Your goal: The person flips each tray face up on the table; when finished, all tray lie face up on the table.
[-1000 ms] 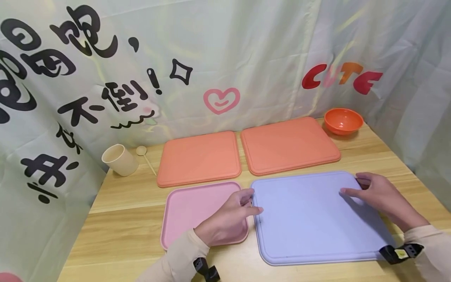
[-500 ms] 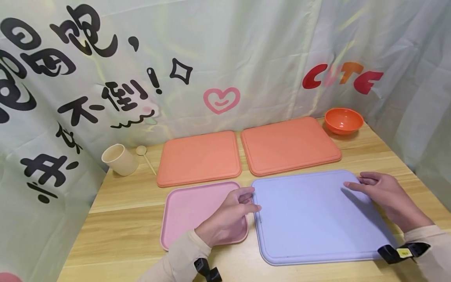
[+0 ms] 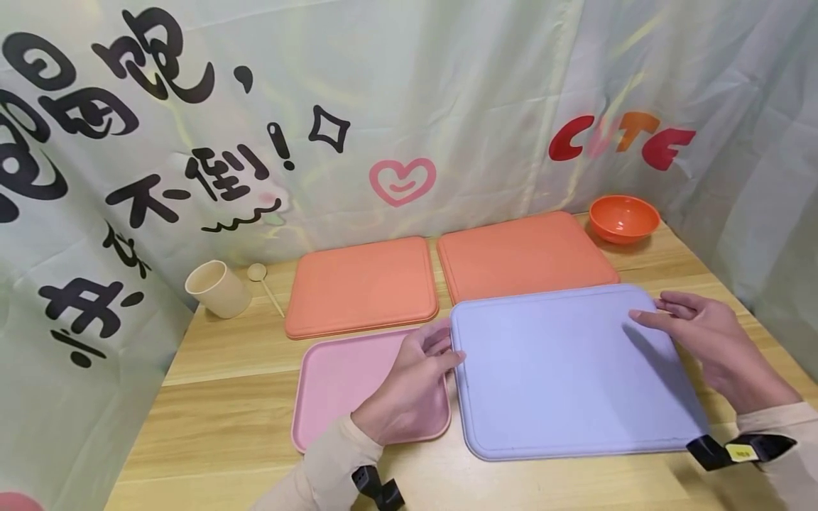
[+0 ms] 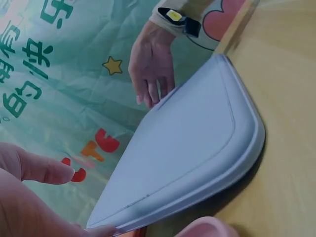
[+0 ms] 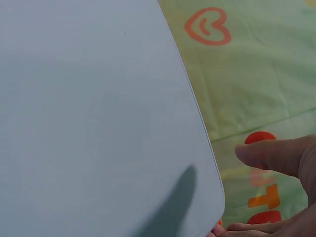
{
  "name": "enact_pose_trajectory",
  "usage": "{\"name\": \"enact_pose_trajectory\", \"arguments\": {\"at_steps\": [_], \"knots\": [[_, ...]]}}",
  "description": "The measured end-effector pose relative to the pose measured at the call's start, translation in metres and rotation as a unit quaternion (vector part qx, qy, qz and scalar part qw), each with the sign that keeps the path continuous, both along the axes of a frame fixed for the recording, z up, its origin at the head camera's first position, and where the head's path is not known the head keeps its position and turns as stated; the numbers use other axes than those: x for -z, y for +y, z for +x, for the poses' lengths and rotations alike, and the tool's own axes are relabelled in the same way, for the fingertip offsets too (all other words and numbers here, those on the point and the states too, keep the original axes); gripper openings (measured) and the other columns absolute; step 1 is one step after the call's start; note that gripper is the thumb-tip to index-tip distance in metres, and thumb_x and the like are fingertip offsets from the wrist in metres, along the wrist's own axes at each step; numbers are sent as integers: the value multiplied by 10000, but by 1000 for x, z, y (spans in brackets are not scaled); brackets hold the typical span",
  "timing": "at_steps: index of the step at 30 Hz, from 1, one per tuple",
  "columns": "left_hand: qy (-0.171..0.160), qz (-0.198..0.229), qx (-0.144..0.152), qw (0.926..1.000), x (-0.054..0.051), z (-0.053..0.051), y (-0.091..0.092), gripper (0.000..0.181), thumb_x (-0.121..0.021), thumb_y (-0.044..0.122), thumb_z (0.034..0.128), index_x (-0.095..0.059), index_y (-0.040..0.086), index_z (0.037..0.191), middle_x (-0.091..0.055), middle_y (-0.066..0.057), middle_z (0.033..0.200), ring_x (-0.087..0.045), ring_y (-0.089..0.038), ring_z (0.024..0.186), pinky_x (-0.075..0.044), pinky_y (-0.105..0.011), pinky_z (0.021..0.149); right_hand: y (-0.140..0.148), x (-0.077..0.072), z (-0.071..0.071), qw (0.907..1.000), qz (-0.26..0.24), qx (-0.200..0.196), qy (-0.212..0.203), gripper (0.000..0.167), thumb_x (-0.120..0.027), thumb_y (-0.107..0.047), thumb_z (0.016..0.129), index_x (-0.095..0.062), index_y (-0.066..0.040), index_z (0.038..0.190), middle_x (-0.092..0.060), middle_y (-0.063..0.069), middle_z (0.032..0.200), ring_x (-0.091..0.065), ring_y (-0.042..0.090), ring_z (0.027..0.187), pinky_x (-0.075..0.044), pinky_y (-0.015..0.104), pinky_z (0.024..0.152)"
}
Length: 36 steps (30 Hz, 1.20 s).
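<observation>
A lavender-blue board (image 3: 575,376) is raised, its far edge overlapping the near edge of the right orange board (image 3: 524,252). My left hand (image 3: 405,380) holds its left edge near the far corner, fingertips at the rim. At the far right corner, my right hand (image 3: 716,344) supports it with fingers partly hidden by the edge. Both wrist views show the thumb (image 4: 49,169), and the right thumb (image 5: 269,154), standing off the surface. The left wrist view has the board (image 4: 173,143) tilted, with dark shadow beneath. Under my left forearm lies a pink tray (image 3: 345,376).
Another orange board (image 3: 361,287) lies at the back centre. A beige cup (image 3: 220,291) and a small spoon (image 3: 258,272) are at the back left. An orange bowl (image 3: 623,220) stands at the back right, before the printed curtain (image 3: 479,106).
The blue board has risen and moved away from the person, now covering the right orange board's near edge. Both hands have moved with it, the right also slightly outward.
</observation>
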<state>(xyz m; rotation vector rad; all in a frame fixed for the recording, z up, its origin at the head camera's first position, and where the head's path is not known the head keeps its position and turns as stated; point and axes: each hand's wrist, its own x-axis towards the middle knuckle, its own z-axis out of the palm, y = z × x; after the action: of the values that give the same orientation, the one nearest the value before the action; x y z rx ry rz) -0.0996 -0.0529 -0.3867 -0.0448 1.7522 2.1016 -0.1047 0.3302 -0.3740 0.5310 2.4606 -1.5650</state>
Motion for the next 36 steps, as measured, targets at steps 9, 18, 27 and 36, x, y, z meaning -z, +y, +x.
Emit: {"name": "enact_pose_trajectory", "arguments": {"at_steps": [9, 18, 27, 36], "knots": [[576, -817, -105, 9949, -14, -11, -3, 694, -707, 98, 898, -406, 14, 1518, -476, -140, 1461, -466, -302, 1359, -399, -415, 1130, -4, -10, 3, 9970, -190, 347, 666, 794, -717, -345, 952, -308, -20, 1550, -495, -108, 1230, -449, 29, 1130, -364, 167, 1084], [560, -948, -46, 9939, -31, -17, -3, 759, -727, 131, 902, -354, 36, 1556, -464, -82, 1475, -460, -257, 1335, -414, -396, 1111, -10, -22, 6, 9649, -1913, 921, 1543, 443, -773, -65, 890, -517, -240, 1206, -564, -191, 1083, -523, -64, 946, -420, 31, 766], [884, -1304, 93, 9875, -47, -20, -6, 627, -736, 174, 899, -496, 127, 1477, -513, -44, 1357, -504, -232, 1221, -486, -387, 986, -14, -34, 13, 9472, -2317, 1010, 1971, 474, -753, 9, 885, -578, -196, 1275, -610, -166, 1111, -508, 2, 975, -443, 32, 751], [1813, -1389, -317, 9731, -51, -18, -9, 379, -712, 123, 936, -638, 70, 1304, -628, -70, 1214, -581, -239, 1049, -524, -338, 840, -13, -41, 17, 9482, -2199, 1057, 2033, 755, -748, -30, 905, -379, -97, 1559, -527, -87, 1185, -515, 17, 1015, -397, 77, 805]]}}
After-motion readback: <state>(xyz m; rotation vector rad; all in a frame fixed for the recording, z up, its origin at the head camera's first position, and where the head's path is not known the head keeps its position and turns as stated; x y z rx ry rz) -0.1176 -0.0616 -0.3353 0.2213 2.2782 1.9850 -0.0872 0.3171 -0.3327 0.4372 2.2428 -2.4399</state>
